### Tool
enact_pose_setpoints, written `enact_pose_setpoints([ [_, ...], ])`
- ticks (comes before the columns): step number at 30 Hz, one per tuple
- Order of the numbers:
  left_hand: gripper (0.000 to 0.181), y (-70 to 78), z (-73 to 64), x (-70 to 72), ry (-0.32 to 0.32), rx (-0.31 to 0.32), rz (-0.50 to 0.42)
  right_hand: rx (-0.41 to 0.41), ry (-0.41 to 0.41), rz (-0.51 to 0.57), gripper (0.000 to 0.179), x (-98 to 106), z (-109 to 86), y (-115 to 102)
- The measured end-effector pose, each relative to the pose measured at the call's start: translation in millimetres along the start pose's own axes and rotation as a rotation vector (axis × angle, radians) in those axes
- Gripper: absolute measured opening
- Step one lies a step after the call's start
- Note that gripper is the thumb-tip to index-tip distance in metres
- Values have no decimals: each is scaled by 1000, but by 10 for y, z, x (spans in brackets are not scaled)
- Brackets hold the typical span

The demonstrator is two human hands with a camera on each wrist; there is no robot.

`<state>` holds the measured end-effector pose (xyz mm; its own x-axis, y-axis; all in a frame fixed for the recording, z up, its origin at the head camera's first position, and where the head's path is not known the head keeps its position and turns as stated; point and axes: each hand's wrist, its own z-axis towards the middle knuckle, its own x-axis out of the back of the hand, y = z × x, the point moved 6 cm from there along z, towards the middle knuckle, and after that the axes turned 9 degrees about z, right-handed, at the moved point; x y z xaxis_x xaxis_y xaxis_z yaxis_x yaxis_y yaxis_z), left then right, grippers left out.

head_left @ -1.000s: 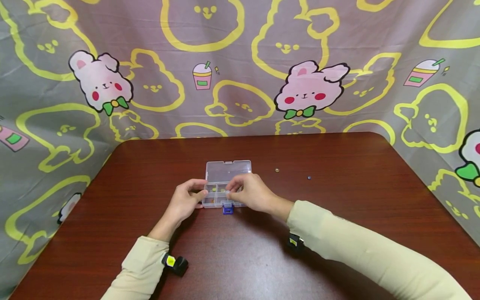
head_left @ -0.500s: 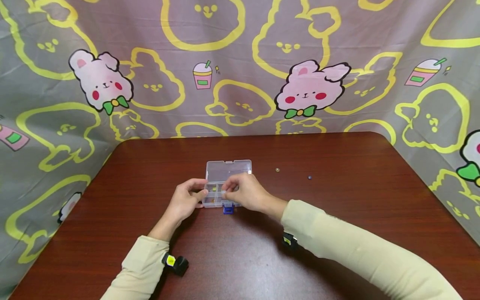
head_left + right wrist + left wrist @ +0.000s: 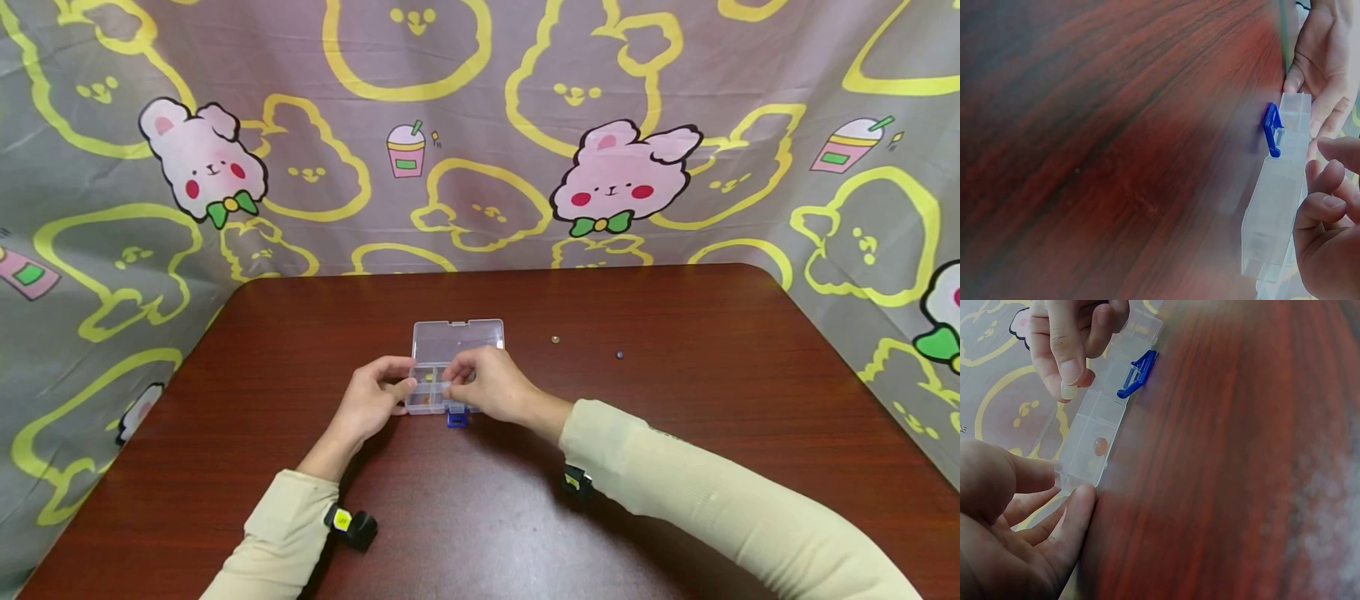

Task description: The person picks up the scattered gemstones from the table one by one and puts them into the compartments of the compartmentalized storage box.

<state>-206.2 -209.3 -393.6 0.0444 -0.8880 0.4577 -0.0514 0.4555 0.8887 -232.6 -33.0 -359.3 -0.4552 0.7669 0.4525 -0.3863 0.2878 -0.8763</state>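
Left wrist view: right hand [image 3: 1071, 337] pinches one pale bead [image 3: 1069, 392] over clear compartment box [image 3: 1080, 440], blue latch [image 3: 1142, 376], orange bead [image 3: 1100, 447] inside; left hand [image 3: 1016, 515] grips box end.

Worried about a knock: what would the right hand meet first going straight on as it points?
Likely a divider in the clear box, left of the fingertips; height is unclear, so they might pass over and meet the left hand.

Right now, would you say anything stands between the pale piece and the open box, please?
Nothing visible does: the right hand pinches the pale piece over the box, whose lid is tipped back; the left hand grips one end.
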Motion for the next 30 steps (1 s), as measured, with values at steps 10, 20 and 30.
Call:
enact_pose_setpoints([
  [10, 31, 11, 6, -7, -5, 0, 4, -11, 3, -1, 8, 16, -12, -4],
  [20, 31, 12, 6, -5, -2, 4, 4, -25, 22, -29, 9, 67, -39, 16],
  [30, 30, -12, 7, -8, 7, 7, 19, -23, 47, -36, 9, 175, -97, 58],
])
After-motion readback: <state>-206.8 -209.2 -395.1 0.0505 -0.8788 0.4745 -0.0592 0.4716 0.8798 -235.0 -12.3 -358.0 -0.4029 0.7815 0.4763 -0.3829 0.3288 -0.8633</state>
